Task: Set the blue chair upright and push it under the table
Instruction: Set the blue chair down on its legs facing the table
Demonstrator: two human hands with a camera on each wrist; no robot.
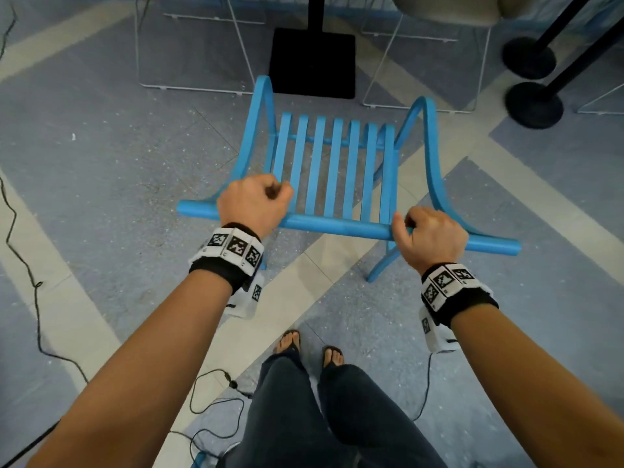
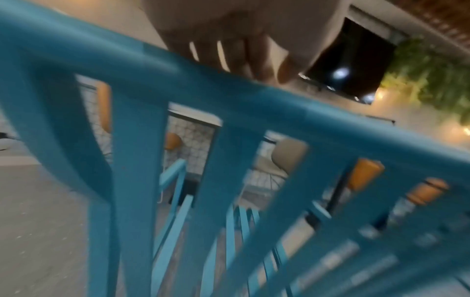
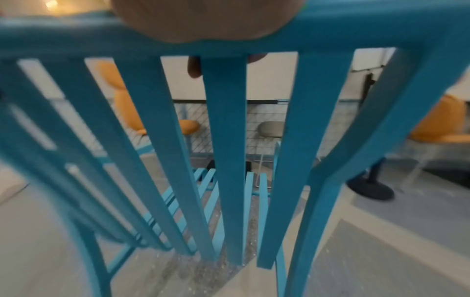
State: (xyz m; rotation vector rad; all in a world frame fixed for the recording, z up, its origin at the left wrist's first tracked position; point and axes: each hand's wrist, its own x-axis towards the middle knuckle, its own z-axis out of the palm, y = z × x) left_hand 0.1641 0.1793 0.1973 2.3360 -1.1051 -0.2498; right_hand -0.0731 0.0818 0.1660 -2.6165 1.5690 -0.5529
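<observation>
The blue slatted chair (image 1: 337, 170) stands upright on the floor in front of me, its seat facing away. My left hand (image 1: 256, 202) grips the left part of the chair's top rail (image 1: 337, 226), fingers curled over it. My right hand (image 1: 429, 236) grips the same rail further right. In the left wrist view the fingers (image 2: 244, 58) wrap over the blue rail (image 2: 229, 90), and the picture is blurred. The right wrist view shows my palm (image 3: 203, 22) on the rail (image 3: 356, 26) with the back slats below. A black square table base (image 1: 312, 62) with its post lies just beyond the chair.
White wire-legged chairs (image 1: 189, 45) stand left and right of the table base. Two black round stanchion bases (image 1: 533, 103) sit at the right. Black cables (image 1: 216, 393) trail over the floor near my feet (image 1: 309, 346) and along the left side.
</observation>
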